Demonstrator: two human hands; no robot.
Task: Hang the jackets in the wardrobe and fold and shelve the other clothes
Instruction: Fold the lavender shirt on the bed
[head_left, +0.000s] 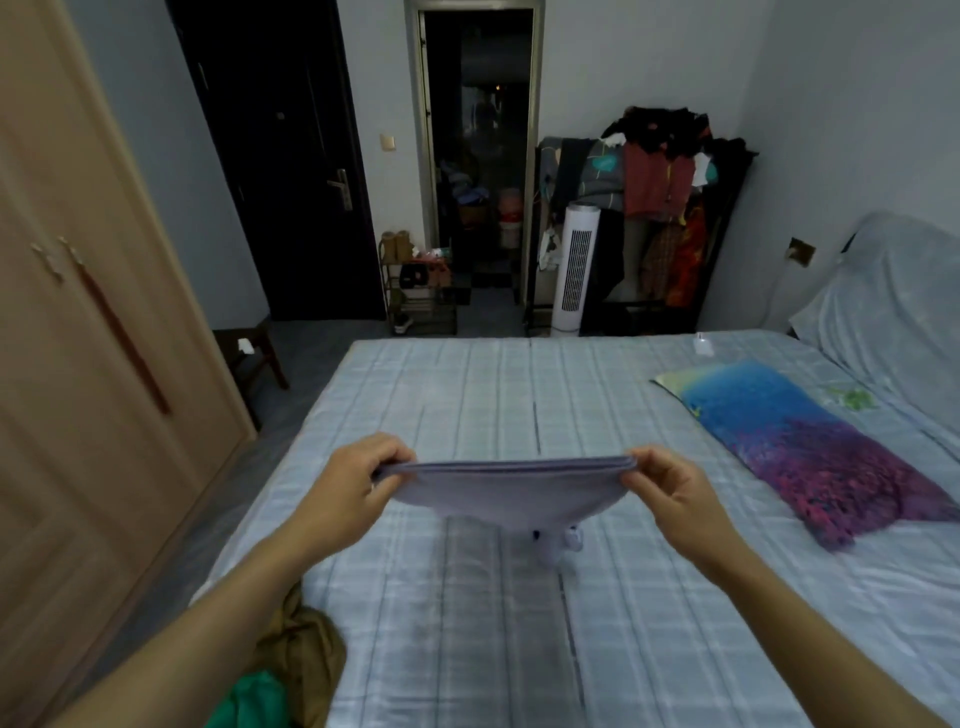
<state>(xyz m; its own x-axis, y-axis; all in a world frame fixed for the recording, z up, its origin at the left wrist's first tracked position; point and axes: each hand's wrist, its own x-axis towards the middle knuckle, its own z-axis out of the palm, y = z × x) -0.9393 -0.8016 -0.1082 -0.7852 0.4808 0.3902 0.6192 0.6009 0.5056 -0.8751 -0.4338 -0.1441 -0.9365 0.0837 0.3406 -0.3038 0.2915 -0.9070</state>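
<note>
Lavender folded garment (506, 486) lifted above bed (467, 623), frame centre | left hand (353, 483) pinching its left end | right hand (670, 493) pinching right end | brown and green clothes (291, 670) lower left

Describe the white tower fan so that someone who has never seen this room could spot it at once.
Look past the far edge of the bed to the back wall, where a dark clothes rack is piled with garments. The tower fan stands on the floor at the rack's left front. It is the only tall, white, slatted column among soft, coloured clothes.
</note>
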